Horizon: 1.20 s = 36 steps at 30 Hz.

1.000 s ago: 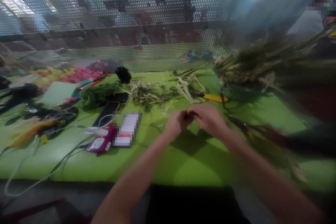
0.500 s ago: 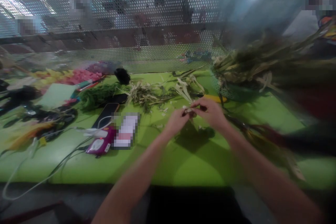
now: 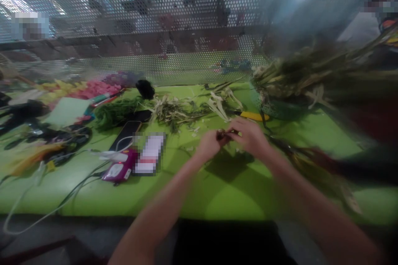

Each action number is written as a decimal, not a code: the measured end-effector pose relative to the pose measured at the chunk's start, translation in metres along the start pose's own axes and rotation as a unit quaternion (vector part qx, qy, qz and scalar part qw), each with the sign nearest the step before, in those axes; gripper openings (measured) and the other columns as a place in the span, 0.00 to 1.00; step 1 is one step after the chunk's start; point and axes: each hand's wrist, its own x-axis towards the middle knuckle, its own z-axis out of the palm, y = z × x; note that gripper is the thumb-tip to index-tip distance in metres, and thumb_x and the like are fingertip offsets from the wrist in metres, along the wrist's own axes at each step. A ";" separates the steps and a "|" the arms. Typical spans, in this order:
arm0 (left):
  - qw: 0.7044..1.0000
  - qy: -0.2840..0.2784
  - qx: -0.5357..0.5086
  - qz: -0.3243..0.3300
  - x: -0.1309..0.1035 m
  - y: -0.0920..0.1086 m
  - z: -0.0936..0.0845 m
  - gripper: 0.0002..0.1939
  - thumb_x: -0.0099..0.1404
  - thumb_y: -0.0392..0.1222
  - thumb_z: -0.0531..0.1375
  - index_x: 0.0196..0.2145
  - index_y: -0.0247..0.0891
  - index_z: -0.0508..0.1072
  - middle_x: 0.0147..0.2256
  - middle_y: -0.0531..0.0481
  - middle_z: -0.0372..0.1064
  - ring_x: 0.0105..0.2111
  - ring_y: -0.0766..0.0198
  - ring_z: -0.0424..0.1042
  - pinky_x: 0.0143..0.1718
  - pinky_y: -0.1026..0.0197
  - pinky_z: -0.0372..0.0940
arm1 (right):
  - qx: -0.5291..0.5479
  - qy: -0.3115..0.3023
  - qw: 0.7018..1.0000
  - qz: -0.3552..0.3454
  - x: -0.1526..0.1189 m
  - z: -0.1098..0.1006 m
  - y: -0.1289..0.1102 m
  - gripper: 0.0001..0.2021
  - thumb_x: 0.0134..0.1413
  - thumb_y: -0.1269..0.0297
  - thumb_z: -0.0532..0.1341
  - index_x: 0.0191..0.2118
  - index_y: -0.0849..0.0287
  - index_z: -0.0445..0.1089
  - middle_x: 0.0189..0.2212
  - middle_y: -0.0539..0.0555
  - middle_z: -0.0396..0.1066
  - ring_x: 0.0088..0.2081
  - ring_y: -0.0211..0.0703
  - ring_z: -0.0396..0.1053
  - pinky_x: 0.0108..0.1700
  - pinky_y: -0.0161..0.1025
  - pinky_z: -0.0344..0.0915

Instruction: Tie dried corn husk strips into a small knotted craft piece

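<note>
My left hand (image 3: 210,144) and my right hand (image 3: 247,133) meet above the green tabletop (image 3: 224,198). Fingers of both are pinched around something small, too hidden and blurred to name. Just beyond them lie pale dried leaf strips (image 3: 217,105) and a tool with a yellow handle (image 3: 255,116). A pile of dry plant scraps (image 3: 171,112) sits farther left, with small pale bits scattered near my left hand. The shadow of my hands falls on the table beneath them.
On the left are a phone with a lit screen (image 3: 151,153), a purple power bank (image 3: 121,167) with cables, a dark phone (image 3: 126,134) and green fibre (image 3: 115,112). A green basket (image 3: 276,105) full of dried stalks stands at right. Perforated mesh (image 3: 174,62) rises behind.
My right hand has shifted slightly, and its fingers have changed position against my left. The pale piece seen between the fingertips before is now hidden.
</note>
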 end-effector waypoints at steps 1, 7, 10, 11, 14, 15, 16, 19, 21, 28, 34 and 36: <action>1.000 -0.003 0.014 0.001 -0.001 0.001 0.000 0.17 0.62 0.52 0.58 0.27 0.34 0.71 0.22 0.53 0.63 0.23 0.68 0.59 0.26 0.64 0.51 | 0.025 0.003 1.000 0.018 0.000 0.001 -0.001 0.03 0.54 0.72 0.64 0.32 0.57 0.73 0.31 0.51 0.74 0.34 0.41 0.70 0.35 0.36 0.61; 0.998 -0.022 0.058 0.015 -0.003 0.009 -0.001 0.09 0.61 0.43 0.58 0.30 0.34 0.73 0.25 0.51 0.68 0.25 0.67 0.61 0.29 0.63 0.55 | 0.099 -0.014 0.992 0.080 0.001 0.003 -0.004 0.10 0.50 0.75 0.63 0.38 0.57 0.73 0.32 0.51 0.75 0.32 0.41 0.71 0.34 0.36 0.64; 0.998 -0.059 0.014 0.009 -0.004 0.013 -0.004 0.08 0.61 0.41 0.57 0.31 0.35 0.73 0.27 0.51 0.69 0.27 0.65 0.64 0.31 0.63 0.58 | 0.089 -0.007 0.993 0.077 0.001 0.003 -0.003 0.08 0.49 0.75 0.63 0.36 0.57 0.73 0.32 0.52 0.74 0.32 0.41 0.70 0.35 0.36 0.64; 0.997 -0.071 -0.018 0.014 -0.004 0.014 -0.005 0.09 0.61 0.41 0.55 0.32 0.35 0.73 0.29 0.50 0.70 0.29 0.64 0.65 0.33 0.63 0.60 | 0.088 0.001 0.993 0.078 0.001 0.003 -0.003 0.06 0.49 0.74 0.63 0.35 0.58 0.73 0.31 0.52 0.74 0.32 0.41 0.70 0.35 0.37 0.64; 0.988 -0.094 -0.122 0.031 -0.004 0.016 -0.006 0.11 0.64 0.41 0.52 0.33 0.35 0.73 0.35 0.48 0.73 0.35 0.63 0.68 0.40 0.61 0.63 | 0.093 0.028 0.992 0.083 0.002 0.001 0.000 0.04 0.50 0.72 0.64 0.34 0.58 0.72 0.29 0.51 0.74 0.31 0.41 0.70 0.34 0.36 0.65; 0.984 -0.095 -0.150 0.028 -0.003 0.016 -0.007 0.11 0.65 0.40 0.52 0.34 0.35 0.74 0.35 0.47 0.73 0.36 0.63 0.68 0.41 0.61 0.63 | 0.098 0.032 0.991 0.082 0.002 0.000 0.001 0.04 0.50 0.72 0.64 0.34 0.57 0.73 0.30 0.51 0.74 0.31 0.41 0.71 0.34 0.36 0.65; 0.980 -0.095 -0.174 0.019 -0.002 0.017 -0.006 0.11 0.65 0.40 0.52 0.35 0.34 0.74 0.35 0.46 0.73 0.35 0.63 0.69 0.41 0.61 0.64 | 0.105 0.035 0.991 0.079 0.002 -0.001 0.002 0.05 0.50 0.72 0.64 0.34 0.57 0.73 0.30 0.51 0.75 0.32 0.41 0.71 0.35 0.36 0.66; 0.973 -0.077 -0.215 -0.018 0.001 0.016 -0.005 0.10 0.64 0.40 0.55 0.35 0.33 0.74 0.31 0.46 0.73 0.31 0.65 0.68 0.37 0.62 0.64 | 0.124 0.036 0.989 0.068 0.002 -0.002 0.004 0.08 0.54 0.72 0.61 0.38 0.56 0.75 0.34 0.51 0.77 0.35 0.42 0.73 0.38 0.37 0.68; 0.971 -0.068 -0.228 -0.031 0.002 0.014 -0.003 0.10 0.64 0.40 0.56 0.35 0.32 0.74 0.29 0.46 0.72 0.30 0.65 0.68 0.36 0.62 0.63 | 0.131 0.038 0.988 0.067 0.002 -0.002 0.004 0.10 0.56 0.71 0.60 0.42 0.55 0.76 0.36 0.51 0.78 0.36 0.42 0.74 0.40 0.38 0.69; 0.940 -0.025 -0.336 -0.051 0.003 0.005 0.006 0.13 0.62 0.47 0.60 0.35 0.32 0.74 0.30 0.46 0.72 0.29 0.67 0.68 0.35 0.62 0.63 | 0.071 0.042 0.996 0.032 0.001 0.001 0.002 0.10 0.58 0.69 0.61 0.44 0.52 0.76 0.37 0.52 0.78 0.40 0.45 0.74 0.43 0.42 0.68; 0.897 0.062 -0.435 -0.041 0.004 0.002 0.005 0.12 0.59 0.46 0.62 0.36 0.35 0.73 0.36 0.46 0.73 0.33 0.66 0.70 0.40 0.61 0.65 | 0.015 0.079 0.995 -0.051 0.000 0.003 -0.014 0.09 0.61 0.68 0.60 0.45 0.52 0.74 0.43 0.53 0.77 0.45 0.48 0.71 0.48 0.47 0.63; 0.890 0.079 -0.448 -0.033 0.004 0.002 0.004 0.10 0.58 0.45 0.62 0.35 0.36 0.73 0.37 0.47 0.73 0.36 0.65 0.70 0.43 0.61 0.65 | 0.002 0.055 0.996 -0.074 -0.001 0.008 -0.017 0.08 0.61 0.66 0.60 0.43 0.51 0.74 0.42 0.52 0.77 0.44 0.48 0.70 0.48 0.47 0.62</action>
